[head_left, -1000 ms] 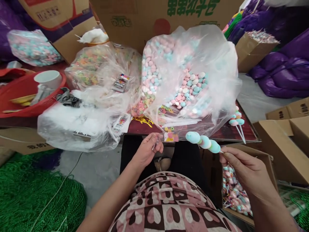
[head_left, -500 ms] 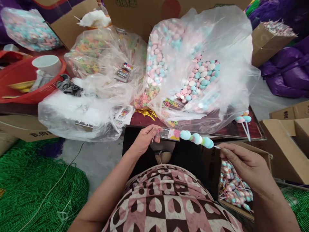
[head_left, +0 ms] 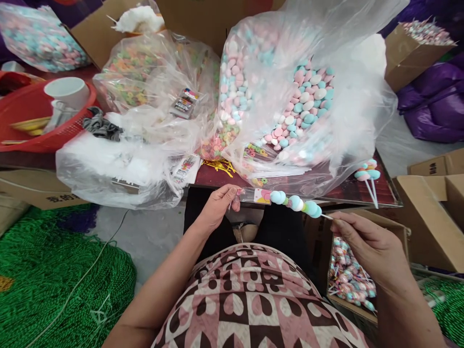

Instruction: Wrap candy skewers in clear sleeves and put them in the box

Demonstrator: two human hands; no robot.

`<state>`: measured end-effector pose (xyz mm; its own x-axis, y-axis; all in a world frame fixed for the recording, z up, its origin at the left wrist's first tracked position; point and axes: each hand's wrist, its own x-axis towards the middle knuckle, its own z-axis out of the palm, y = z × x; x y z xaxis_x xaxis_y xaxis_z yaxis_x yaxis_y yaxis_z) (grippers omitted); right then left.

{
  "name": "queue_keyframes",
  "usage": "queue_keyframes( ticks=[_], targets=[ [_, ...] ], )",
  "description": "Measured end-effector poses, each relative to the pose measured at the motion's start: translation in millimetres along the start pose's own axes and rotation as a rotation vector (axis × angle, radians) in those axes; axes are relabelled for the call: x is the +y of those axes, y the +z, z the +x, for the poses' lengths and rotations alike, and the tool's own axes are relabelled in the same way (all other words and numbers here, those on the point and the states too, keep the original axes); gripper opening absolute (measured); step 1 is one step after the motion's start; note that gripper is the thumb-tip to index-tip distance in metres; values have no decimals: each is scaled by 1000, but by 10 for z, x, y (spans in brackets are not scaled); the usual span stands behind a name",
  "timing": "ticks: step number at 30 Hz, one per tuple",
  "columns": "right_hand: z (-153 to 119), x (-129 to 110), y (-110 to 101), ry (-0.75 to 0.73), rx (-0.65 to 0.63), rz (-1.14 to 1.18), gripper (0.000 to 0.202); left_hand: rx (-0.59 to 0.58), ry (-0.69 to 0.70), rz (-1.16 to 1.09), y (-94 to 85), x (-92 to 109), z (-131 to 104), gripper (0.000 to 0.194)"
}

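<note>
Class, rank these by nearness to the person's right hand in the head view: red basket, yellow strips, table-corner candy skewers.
1. Candy skewers: right table corner, nearest the right hand.
2. Yellow strips: middle, near table's front edge.
3. Red basket: far left.

Grey flr (head_left: pixel 145 231) w/ dk-red tbl (head_left: pixel 384 186).

From the person (head_left: pixel 253 290), the table (head_left: pixel 387 186) spans 10 to 2 o'clock. On it, the basket (head_left: pixel 54 135) sits at 10, cup (head_left: pixel 67 93) inside; the ring bag (head_left: pixel 132 72) at 11; the sweets bag (head_left: pixel 268 96) between 12 and 1; skewers (head_left: pixel 367 170) at 2. Lower down, a filled carton (head_left: pixel 389 220) lies at 3, the cord pile (head_left: pixel 68 270) at 9.
</note>
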<state>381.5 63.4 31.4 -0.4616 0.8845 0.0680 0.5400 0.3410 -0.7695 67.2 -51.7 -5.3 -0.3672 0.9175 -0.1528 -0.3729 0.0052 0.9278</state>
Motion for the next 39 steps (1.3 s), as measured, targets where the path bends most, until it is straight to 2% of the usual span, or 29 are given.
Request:
queue_keyframes(
  ticks=[7,15,20,24,26,29,32,36,39],
  targets=[
    [9,-94,77,24,-11,54,24,-29,-5,58,12,-8,-1,35],
    [53,-132,137,-77,-99,69,21,-75,14,263,-16,108,-11,33],
    [57,-163,172,-42,-30,82,20,-77,18,342,-28,215,-19,30],
    [36,-175,257,-34,-98,83,20,-84,4,325,-24,249,-26,30],
    [23,-164,301,-25,-76,105,17,-85,-18,302,-3,258,-34,29],
    [15,-159,341,-5,-24,145,15,-58,-32,230,46,290,-46,23],
    [8,-206,382,23,-36,193,16,-57,-32,13,113,366,-49,20],
    [-27,-273,516,142,-60,291,20,-140,-68,-368,241,513,-54,42],
    [-71,-265,653,261,-43,399,24,-129,-4,-516,349,569,-85,62]
  ],
)
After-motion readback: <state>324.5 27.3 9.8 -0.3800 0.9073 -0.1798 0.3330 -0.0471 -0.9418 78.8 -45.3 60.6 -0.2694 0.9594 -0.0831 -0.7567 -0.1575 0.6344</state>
